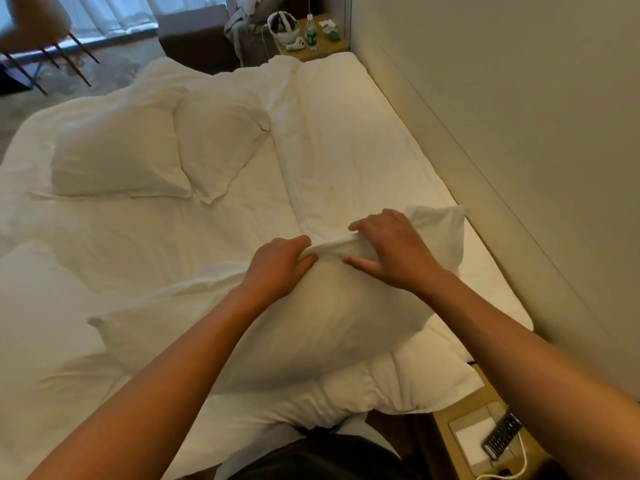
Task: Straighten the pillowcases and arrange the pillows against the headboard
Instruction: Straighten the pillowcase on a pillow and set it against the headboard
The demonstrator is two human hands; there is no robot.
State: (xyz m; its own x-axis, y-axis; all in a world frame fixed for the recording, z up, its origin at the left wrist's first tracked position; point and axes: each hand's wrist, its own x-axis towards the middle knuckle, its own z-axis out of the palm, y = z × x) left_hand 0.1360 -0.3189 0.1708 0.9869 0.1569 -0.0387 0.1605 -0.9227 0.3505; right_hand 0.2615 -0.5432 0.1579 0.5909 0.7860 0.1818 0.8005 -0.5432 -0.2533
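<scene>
The left hand (280, 263) and right hand (391, 249) both pinch the pillowcase edge (332, 244) of a white pillow (311, 323). It lies on the bed (173, 237). Two more pillows (117, 157) lie farther off, maybe touching.

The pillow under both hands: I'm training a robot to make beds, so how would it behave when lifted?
The pillow looks plump and dented, so probably light and squashy. The loose pillowcase edge bunched between the left hand and right hand suggests floppy fabric, likely sagging and sliding.
</scene>
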